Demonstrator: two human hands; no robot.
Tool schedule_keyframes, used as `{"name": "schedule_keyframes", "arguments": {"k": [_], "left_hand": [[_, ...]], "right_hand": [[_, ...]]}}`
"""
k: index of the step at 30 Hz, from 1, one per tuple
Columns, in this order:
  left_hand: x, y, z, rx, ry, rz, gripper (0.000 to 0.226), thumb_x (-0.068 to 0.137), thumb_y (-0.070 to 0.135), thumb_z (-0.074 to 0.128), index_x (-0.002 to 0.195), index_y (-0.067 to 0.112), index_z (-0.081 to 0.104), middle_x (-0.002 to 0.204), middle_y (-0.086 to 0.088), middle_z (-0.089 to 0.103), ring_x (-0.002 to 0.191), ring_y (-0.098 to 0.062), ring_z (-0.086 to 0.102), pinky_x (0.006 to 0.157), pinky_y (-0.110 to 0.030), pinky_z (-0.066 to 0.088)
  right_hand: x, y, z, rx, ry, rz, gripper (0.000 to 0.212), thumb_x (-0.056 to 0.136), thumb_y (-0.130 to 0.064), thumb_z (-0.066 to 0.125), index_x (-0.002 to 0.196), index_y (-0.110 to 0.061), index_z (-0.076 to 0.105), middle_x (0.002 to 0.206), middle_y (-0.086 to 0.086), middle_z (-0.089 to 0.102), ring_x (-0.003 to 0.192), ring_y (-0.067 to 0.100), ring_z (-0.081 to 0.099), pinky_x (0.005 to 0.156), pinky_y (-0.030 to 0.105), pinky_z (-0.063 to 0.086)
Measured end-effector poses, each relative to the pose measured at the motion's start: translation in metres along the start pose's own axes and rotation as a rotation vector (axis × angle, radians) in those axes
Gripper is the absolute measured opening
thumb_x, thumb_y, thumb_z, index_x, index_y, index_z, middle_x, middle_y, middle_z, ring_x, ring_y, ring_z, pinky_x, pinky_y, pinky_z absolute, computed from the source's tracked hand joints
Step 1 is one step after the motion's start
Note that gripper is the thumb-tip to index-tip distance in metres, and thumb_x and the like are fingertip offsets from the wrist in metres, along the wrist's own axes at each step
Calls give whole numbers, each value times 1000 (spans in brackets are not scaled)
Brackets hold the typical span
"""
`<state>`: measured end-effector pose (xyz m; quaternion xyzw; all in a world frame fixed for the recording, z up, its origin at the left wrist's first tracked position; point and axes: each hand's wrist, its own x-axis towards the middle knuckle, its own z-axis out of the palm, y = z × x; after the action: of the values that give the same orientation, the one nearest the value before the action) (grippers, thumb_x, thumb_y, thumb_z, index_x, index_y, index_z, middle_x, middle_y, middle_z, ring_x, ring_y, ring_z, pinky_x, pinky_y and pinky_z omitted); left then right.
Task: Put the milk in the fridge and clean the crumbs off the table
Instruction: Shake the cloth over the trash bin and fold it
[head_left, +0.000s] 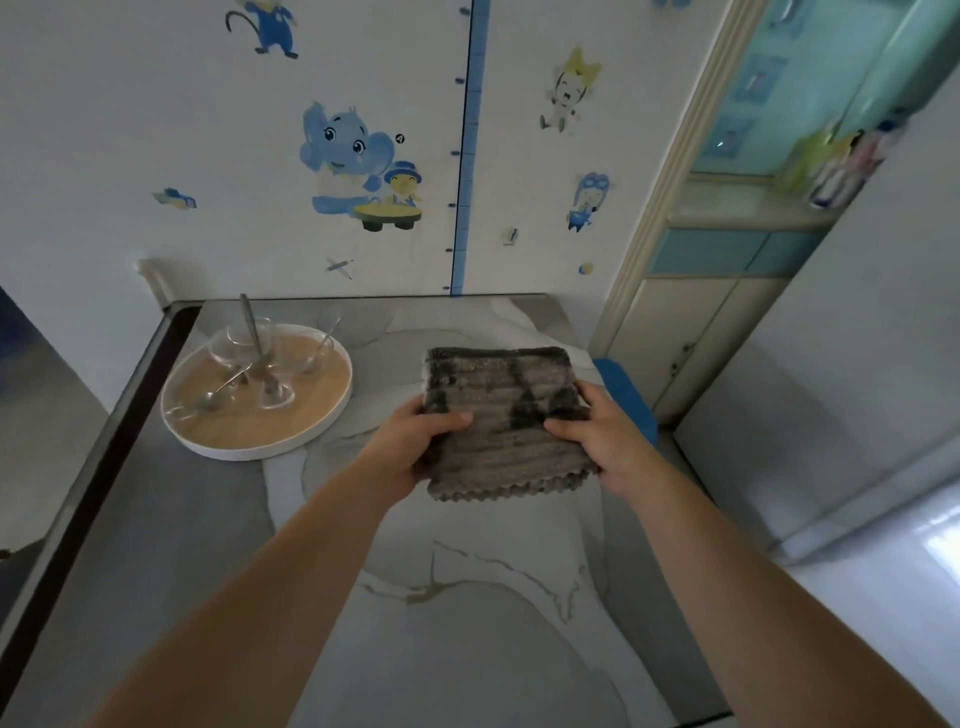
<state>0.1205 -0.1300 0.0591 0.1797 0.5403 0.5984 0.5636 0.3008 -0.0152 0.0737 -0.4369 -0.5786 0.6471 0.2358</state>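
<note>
1. The folded grey cloth (498, 415) is held just above the far half of the bench (467, 597), flat and level. This is probably to bring a broad face down on the marble for wiping.
2. The left hand (415, 441) grips the cloth's near left corner, with its thumb lying on top and its fingers tucked underneath, out of sight.
3. The right hand (597, 436) takes the right edge the same way. Its thumb presses on top and its fingers (586, 397) curl round the side, so both hands pinch the cloth rather than spread over it.
4. Holding two sides keeps the folds together and the cloth taut, which suits a sweeping stroke.
5. The round tray (260, 452) sits at the far left of the bench, well apart from the cloth. It holds the glass cups (249, 343) and spoons (218, 392), which leaves the middle of the bench open for wiping.
6. No milk shows anywhere in view. The pale cabinet (857, 389) at the right may be the fridge, so that part of the task looks done, though this cannot be confirmed.
7. Crumbs are too small to make out on the veined surface.
8. A blue item (623, 395) lies at the bench's right edge, just beyond the right hand, and a sweep that way could snag on it.
</note>
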Motion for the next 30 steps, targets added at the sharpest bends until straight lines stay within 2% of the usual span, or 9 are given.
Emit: {"name": "schedule_keyframes", "arguments": {"k": [4, 8, 14, 16, 19, 23, 26, 28, 30], "left_hand": [[25, -2, 8, 33, 6, -19, 36, 81, 3, 64, 116, 12, 60, 112, -13, 67, 103, -31, 63, 90, -46, 52], [64, 1, 18, 69, 66, -21, 34, 83, 4, 63, 117, 11, 59, 113, -13, 67, 103, -31, 63, 91, -47, 51], [131, 1, 36, 83, 179, -34, 29, 84, 4, 63, 111, 12, 57, 101, -9, 66, 86, -24, 64, 68, -33, 53], [154, -2, 41, 82, 230, -50, 29, 84, 5, 64, 110, 13, 57, 101, -9, 66, 84, -23, 64, 65, -31, 52], [195, -8, 50, 84, 306, -80, 33, 82, 7, 67, 114, 9, 56, 106, -13, 65, 90, -29, 64, 73, -36, 54], [251, -15, 60, 113, 413, -104, 35, 80, 9, 70, 111, 4, 55, 108, -17, 65, 94, -33, 64, 83, -44, 54], [291, -16, 66, 124, 458, -105, 30, 80, 8, 70, 106, 1, 57, 100, -16, 65, 84, -30, 64, 77, -39, 54], [319, -21, 70, 170, 480, -109, 32, 80, 9, 71, 108, 0, 58, 103, -16, 65, 86, -30, 63, 80, -39, 54], [337, -22, 73, 229, 494, -96, 33, 80, 10, 71, 109, -1, 58, 105, -17, 64, 89, -28, 61, 81, -38, 52]], "right_hand": [[16, 0, -12, 28, 79, 3, 58, 80, 1, 66, 131, -19, 46, 111, 5, 60, 96, 19, 60, 77, 33, 51], [48, 2, -25, 59, 121, 33, 57, 79, 2, 66, 127, -22, 47, 109, 7, 60, 93, 18, 60, 77, 33, 50], [115, 11, -49, 32, 116, 69, 57, 78, 6, 64, 125, -23, 49, 111, 6, 60, 97, 21, 60, 82, 37, 50], [140, 14, -57, 1, 108, 78, 58, 78, 7, 63, 127, -21, 49, 107, 4, 60, 96, 19, 59, 76, 33, 50], [185, 19, -73, -40, 86, 81, 59, 77, 7, 63, 128, -18, 48, 112, 8, 61, 98, 21, 59, 73, 30, 49], [244, 33, -89, -135, 53, 108, 58, 78, 5, 64, 129, -16, 48, 121, 11, 59, 106, 24, 57, 83, 34, 48], [281, 37, -102, -155, 55, 104, 56, 79, 7, 63, 129, -14, 48, 117, 9, 59, 103, 22, 56, 76, 28, 48], [308, 41, -111, -161, 51, 121, 56, 80, 8, 62, 130, -13, 48, 112, 7, 57, 99, 20, 55, 69, 24, 46], [327, 44, -116, -181, 64, 130, 56, 80, 8, 62, 131, -12, 47, 113, 8, 57, 100, 20, 54, 77, 28, 47]]}}
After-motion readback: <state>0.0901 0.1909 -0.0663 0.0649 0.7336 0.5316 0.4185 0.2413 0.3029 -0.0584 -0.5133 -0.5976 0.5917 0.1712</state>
